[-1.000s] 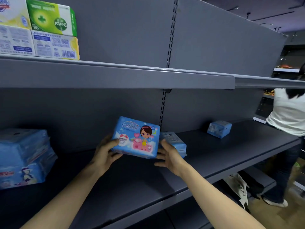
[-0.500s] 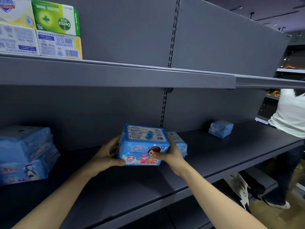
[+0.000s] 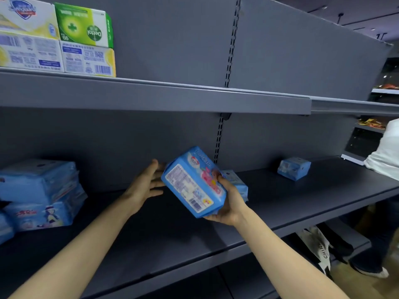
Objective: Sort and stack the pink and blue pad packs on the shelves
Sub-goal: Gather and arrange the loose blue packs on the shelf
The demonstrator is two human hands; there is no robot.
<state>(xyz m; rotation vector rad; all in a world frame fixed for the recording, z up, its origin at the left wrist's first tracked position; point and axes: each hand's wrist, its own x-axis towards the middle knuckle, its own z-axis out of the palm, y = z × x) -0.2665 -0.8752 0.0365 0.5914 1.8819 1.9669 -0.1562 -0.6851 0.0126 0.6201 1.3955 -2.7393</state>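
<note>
So, at the far left the upper shelf [image 3: 172, 98] carries a block of soap boxes [image 3: 30, 52], two on two, with a green Dettol box [image 3: 84, 26] at its top right. Below it, at the left end of the middle shelf [image 3: 302, 203], sits a stack of blue pad packs [image 3: 41, 190], the lower ones printed with a cartoon figure.

The left hand [image 3: 146, 184] reaches in over the middle shelf. Its fingers are straight and spread, so its grip is slack and holds nothing. The fingertips come right up to the upper left corner of the held pack [image 3: 192, 186], but blur hides whether they touch it.

That pack is blue with pink print and hangs in the air above the shelf, just left of the slotted upright [image 3: 219, 137]. It is tilted, with its label and barcode turned toward the camera. The right hand [image 3: 228, 203] has it, with its grip closed on the right edge and lower end, thumb over the pink-printed face and palm underneath.

Just behind that hand another blue pack [image 3: 236, 180] lies on the shelf, partly hidden. Well apart to the right, a small blue pack [image 3: 294, 168] sits alone near the back panel.

At the right edge stands a person [image 3: 386, 156] in a white top. A white bag [image 3: 321, 249] with black lettering rests on the floor below the shelf.
</note>
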